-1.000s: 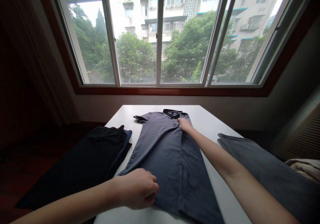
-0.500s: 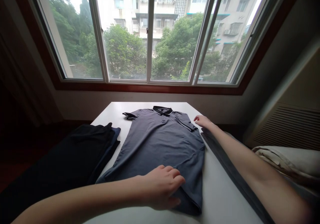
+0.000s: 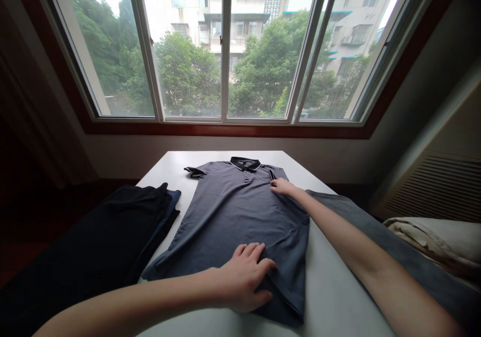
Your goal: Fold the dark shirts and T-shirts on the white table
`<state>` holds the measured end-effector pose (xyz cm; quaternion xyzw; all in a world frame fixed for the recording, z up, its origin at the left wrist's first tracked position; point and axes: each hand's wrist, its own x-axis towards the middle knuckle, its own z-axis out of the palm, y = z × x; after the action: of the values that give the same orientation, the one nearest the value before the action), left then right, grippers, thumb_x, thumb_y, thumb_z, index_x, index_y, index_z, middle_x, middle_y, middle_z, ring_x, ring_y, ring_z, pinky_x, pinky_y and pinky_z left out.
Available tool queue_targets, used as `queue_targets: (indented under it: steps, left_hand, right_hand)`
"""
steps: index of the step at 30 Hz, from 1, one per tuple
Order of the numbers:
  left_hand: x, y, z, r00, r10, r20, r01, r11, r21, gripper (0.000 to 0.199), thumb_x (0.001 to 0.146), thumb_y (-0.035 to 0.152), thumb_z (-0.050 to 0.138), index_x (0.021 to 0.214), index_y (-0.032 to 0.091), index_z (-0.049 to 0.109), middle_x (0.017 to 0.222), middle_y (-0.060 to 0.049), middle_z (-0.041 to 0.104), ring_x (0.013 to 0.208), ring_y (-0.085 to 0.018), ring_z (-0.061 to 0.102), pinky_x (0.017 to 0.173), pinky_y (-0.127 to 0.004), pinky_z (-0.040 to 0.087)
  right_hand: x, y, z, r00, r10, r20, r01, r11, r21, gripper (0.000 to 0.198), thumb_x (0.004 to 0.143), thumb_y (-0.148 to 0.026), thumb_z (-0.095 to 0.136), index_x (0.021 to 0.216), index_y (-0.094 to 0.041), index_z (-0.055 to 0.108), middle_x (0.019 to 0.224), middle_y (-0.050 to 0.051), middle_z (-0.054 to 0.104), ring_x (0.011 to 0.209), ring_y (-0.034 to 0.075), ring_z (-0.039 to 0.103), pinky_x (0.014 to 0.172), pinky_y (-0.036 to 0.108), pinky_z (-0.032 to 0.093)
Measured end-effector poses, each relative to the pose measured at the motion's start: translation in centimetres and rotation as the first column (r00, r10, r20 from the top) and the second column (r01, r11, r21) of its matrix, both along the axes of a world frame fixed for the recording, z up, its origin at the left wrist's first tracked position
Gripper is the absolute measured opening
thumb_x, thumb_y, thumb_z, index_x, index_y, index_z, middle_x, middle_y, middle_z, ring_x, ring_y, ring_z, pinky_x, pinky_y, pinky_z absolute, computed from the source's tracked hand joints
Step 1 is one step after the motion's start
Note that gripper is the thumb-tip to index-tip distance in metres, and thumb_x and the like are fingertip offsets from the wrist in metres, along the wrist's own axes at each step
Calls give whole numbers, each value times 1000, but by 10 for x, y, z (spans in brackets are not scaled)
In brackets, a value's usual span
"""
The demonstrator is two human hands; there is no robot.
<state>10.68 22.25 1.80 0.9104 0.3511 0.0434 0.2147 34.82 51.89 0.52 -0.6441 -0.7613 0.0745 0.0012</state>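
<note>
A dark grey-blue polo shirt [image 3: 240,207] lies front up, its black collar [image 3: 245,163] with white piping toward the window. Spread over the lower front of the shirt is my left hand [image 3: 246,279], palm down, fingers apart. My right hand [image 3: 282,187] has its fingers closed at the shirt's right-hand sleeve, and the black-and-white cuff [image 3: 272,176] shows just above the fingertips. Opposite it, the other sleeve [image 3: 194,171] rests out to the side. Part of the right-hand sleeve is hidden behind my hand.
Dark folded trousers [image 3: 124,217] hang over the left side of the white table [image 3: 326,277]. Grey cloth [image 3: 345,212] lies along the right side, beside a folded beige-and-white cloth [image 3: 432,237]. A window [image 3: 225,123] stands beyond the table.
My right hand has moved left from beyond the table-side sleeve edge onto the sleeve, whose cuff now stands more upright. My left hand's fingers have spread on the shirt.
</note>
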Motion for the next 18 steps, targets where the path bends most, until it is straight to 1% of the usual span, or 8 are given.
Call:
queue_targets:
  steps: [5, 8, 10, 12, 14, 16, 17, 18]
  left_hand:
    - [1, -1, 3, 1000, -6, -5, 6, 1000, -9, 58, 86, 41, 57, 137, 20, 39, 152, -19, 30, 143, -36, 25, 111, -58, 25]
    - [2, -1, 4, 1000, 5, 13, -5, 1000, -10, 57, 84, 41, 59, 134, 18, 42, 148, -18, 34, 138, -34, 31, 110, -54, 29]
    - [4, -2, 5, 999, 26, 46, -25, 999, -21, 56, 83, 39, 60, 132, 16, 45, 143, -18, 39, 132, -33, 37, 108, -51, 34]
    - [7, -3, 6, 995, 52, 90, -48, 998, -43, 54, 82, 35, 60, 131, 15, 47, 138, -16, 44, 127, -31, 41, 107, -48, 37]
    - [12, -3, 8, 985, 75, 153, -67, 996, -60, 54, 80, 32, 60, 131, 16, 49, 134, -14, 48, 124, -30, 43, 106, -46, 39]
    - [23, -4, 12, 966, 82, 246, -68, 996, -64, 55, 79, 30, 61, 131, 18, 51, 132, -12, 50, 122, -28, 44, 105, -44, 40]
    - [31, -5, 15, 951, 64, 303, -46, 997, -65, 56, 78, 29, 61, 131, 17, 51, 132, -12, 50, 121, -27, 46, 106, -41, 41]
    - [40, -7, 19, 934, 29, 357, -5, 998, -70, 58, 78, 27, 62, 133, 15, 51, 133, -13, 48, 121, -26, 47, 106, -38, 42]
  right_hand:
    - [-2, -2, -6, 996, -94, 1, 94, 995, 35, 40, 85, -35, 63, 119, -14, 65, 130, 18, 56, 118, 31, 54, 96, 37, 43]
    - [9, 3, 4, 975, -218, -31, 220, 971, 94, 37, 89, -37, 57, 117, -13, 64, 126, 18, 57, 116, 30, 55, 97, 41, 41]
    - [31, 4, 17, 926, -372, -62, 377, 912, 159, 43, 94, -36, 47, 124, -8, 59, 129, 24, 53, 118, 33, 52, 97, 46, 39]
    - [64, 1, 29, 837, -540, -92, 547, 812, 206, 51, 95, -34, 40, 130, 2, 51, 130, 34, 46, 121, 40, 48, 94, 53, 38]
    - [98, -5, 36, 743, -658, -125, 668, 715, 209, 56, 94, -35, 41, 131, 7, 48, 126, 40, 45, 118, 44, 48, 89, 56, 39]
    - [126, -14, 36, 671, -720, -177, 742, 645, 185, 56, 91, -37, 46, 129, 3, 52, 125, 38, 47, 116, 44, 50, 87, 56, 40]
    - [135, -19, 34, 651, -733, -197, 759, 627, 174, 54, 89, -38, 49, 127, -1, 56, 125, 35, 49, 114, 43, 52, 87, 55, 41]
    - [141, -24, 31, 661, -721, -210, 751, 633, 188, 51, 87, -39, 52, 124, -5, 60, 124, 33, 52, 111, 42, 54, 86, 55, 42]
